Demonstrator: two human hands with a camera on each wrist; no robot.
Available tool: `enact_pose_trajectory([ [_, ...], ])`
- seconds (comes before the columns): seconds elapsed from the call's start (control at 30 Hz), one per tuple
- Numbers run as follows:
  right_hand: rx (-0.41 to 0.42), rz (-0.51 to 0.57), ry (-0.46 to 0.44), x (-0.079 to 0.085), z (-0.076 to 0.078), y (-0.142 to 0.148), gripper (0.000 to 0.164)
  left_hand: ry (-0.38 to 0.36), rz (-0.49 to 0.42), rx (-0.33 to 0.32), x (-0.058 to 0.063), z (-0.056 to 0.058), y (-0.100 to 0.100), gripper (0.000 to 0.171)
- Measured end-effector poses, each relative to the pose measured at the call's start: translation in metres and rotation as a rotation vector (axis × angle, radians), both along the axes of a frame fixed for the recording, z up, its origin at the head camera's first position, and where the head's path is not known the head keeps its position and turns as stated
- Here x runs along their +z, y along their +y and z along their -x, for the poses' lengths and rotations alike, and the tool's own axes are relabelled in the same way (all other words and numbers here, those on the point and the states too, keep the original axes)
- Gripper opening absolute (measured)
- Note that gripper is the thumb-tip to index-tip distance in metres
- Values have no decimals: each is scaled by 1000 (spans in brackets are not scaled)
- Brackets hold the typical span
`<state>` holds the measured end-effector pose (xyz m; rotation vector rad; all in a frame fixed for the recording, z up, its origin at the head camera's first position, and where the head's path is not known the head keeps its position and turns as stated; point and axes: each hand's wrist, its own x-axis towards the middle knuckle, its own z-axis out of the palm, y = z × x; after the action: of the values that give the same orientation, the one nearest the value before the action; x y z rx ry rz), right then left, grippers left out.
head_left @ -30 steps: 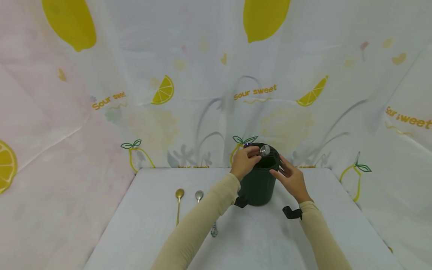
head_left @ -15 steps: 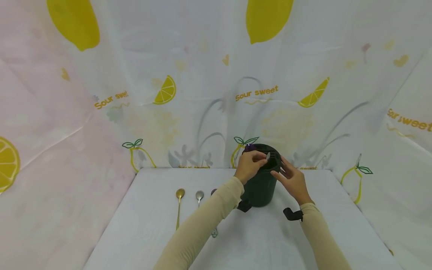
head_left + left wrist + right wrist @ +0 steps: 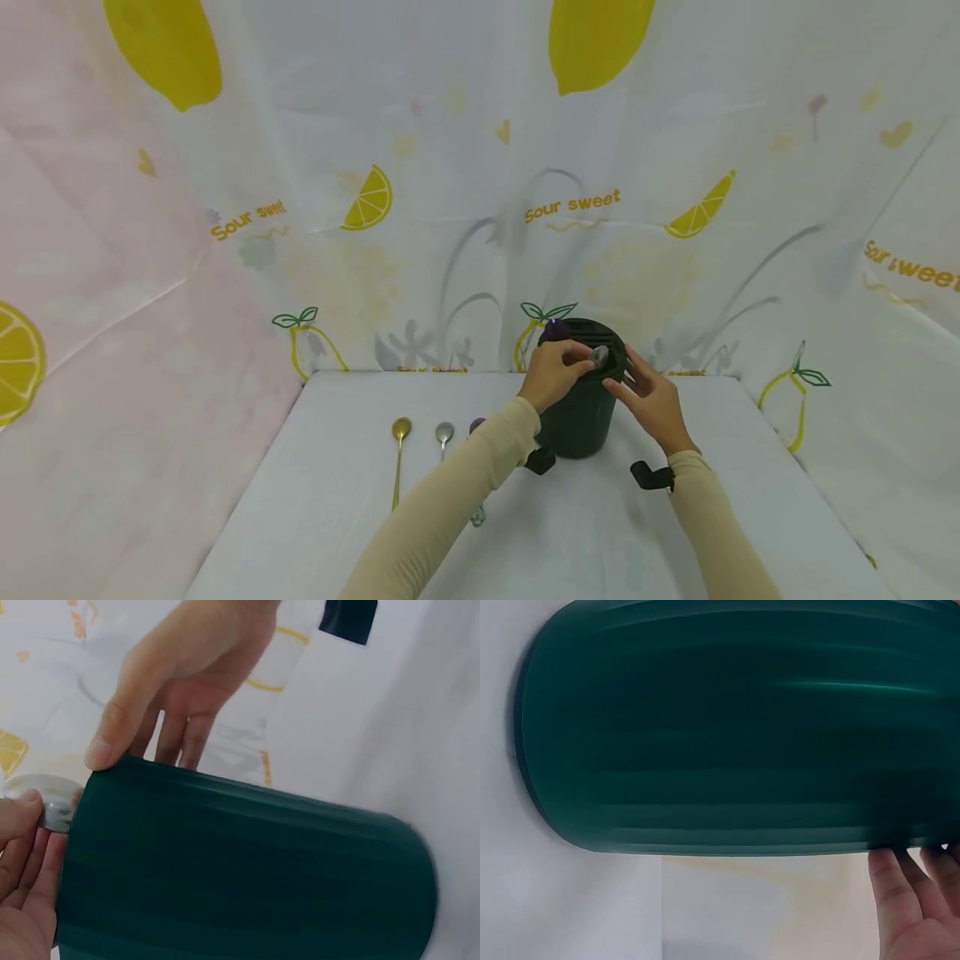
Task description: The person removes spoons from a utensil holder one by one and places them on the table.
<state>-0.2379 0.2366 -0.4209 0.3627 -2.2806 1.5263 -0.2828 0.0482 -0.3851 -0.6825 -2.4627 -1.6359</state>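
A dark green utensil holder (image 3: 573, 421) with a slotted top stands upright at the back of the table. My left hand (image 3: 553, 375) pinches a silver spoon (image 3: 600, 357) just under its bowl, over the holder's opening. In the left wrist view, the spoon's bowl (image 3: 52, 796) sticks out past the rim, and its handle is hidden, apparently inside the holder. My right hand (image 3: 654, 407) grips the holder's right side near the rim, thumb in front and fingers behind. A purple piece (image 3: 557, 330) shows at the holder's back left edge; its kind is unclear.
Left of the holder lie a gold spoon (image 3: 401, 429), a silver spoon (image 3: 444, 432) and a purple-headed spoon (image 3: 476, 425), partly covered by my left sleeve (image 3: 457, 492). A lemon-printed cloth (image 3: 480, 208) hangs behind the white table (image 3: 322, 467).
The silver spoon in my left hand has gone down into the holder, its bowl now near rim height. My left hand has shifted slightly right and lower; the right hand stays put.
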Motion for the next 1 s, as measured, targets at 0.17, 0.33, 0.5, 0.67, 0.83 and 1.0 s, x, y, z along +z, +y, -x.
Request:
enact_pose_trajectory([
  [0.17,-3,0,1,0,1,0,70,-11,-19,1,-1,1,-3,15],
  [0.33,-3,-6,10,0,2,0,69,-20,-63,1,2,2,-7,16],
  [0.5,-4,-14,-5,-1,2,0,70,17,-77,4,9,0,-11,17],
  [0.67,-9,-16,-11,-3,2,1,70,79,-64,-5,20,-3,-15,18],
  [0.83,3,-10,-12,-4,2,2,70,147,-119,-29,32,-5,-20,20],
  [1.0,-2,-19,-13,-3,3,2,70,182,-174,-52,47,-10,-26,20],
])
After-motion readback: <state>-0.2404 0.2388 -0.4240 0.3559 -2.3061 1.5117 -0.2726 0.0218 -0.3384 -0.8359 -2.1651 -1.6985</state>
